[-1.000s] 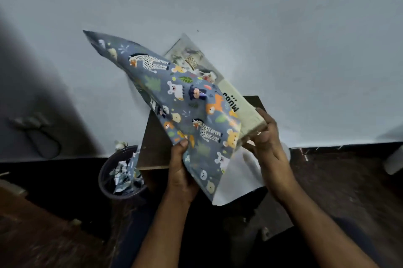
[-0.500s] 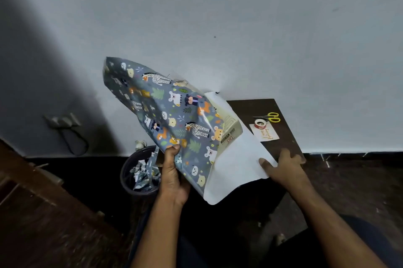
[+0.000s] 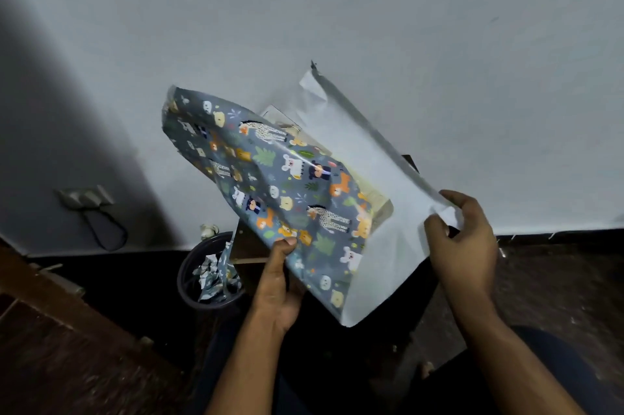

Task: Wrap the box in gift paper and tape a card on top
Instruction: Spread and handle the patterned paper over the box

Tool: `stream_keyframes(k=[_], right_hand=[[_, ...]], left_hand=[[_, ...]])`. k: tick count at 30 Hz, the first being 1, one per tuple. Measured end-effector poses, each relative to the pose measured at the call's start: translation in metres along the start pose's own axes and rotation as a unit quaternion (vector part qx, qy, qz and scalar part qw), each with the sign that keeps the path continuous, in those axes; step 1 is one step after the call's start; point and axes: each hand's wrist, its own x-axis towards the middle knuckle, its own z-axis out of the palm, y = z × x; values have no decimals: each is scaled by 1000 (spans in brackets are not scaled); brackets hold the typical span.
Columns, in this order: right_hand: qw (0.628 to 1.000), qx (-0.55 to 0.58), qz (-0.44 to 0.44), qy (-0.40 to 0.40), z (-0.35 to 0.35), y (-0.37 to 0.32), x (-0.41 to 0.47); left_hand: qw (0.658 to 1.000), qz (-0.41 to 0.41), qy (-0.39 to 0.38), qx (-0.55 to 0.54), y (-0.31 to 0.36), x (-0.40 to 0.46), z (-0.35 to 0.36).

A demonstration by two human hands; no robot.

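Observation:
The gift paper point(image 3: 270, 185), grey-blue with cartoon animals and white on its inner side, is draped over the box point(image 3: 380, 205), of which only a cream strip and a far corner show. My left hand point(image 3: 280, 283) grips the wrapped near side from below, thumb on the printed paper. My right hand point(image 3: 462, 239) pinches the right edge of the white flap, lifted up and to the right. The whole bundle is held in the air above the small dark table point(image 3: 246, 245). The card and tape are hidden behind the paper.
A dark waste bin point(image 3: 189, 283) with paper scraps stands on the floor left of the table. A wall socket with a cable point(image 3: 86, 200) is at the left. A brown wooden edge point(image 3: 44, 293) runs along the lower left. The white wall is close behind.
My right hand left the table edge and took the white flap, raising it up and right. The flap now hides the scissors, tape and card seen before. The left hand keeps its grip.

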Motion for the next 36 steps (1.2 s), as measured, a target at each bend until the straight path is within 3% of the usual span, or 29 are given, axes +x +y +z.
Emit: stream_keyframes(k=[4,9,13,17,22,31,36], right_hand=[[997,-58,-42,35,-5,10,5],[989,-135,-50,-20,-3,31,16],[988,-116,-102,-17,-1,33,26],[994,-42,-103,-5,1,30,35],[993,4,-116,5,22,30,42],[982,45,-176,49,36,17,57],[990,109,-86,-14,46,31,66]], left_hand=[[999,-34,35,14,-27,0,20],[995,-28,85,34,-50,2,33],[997,-30,44,64,-56,-3,41],[984,-45,14,172,-54,-7,43],[973,-62,21,220,-47,2,46],[992,-37,3,123,-67,6,57],[998,-15,48,45,-61,14,56]])
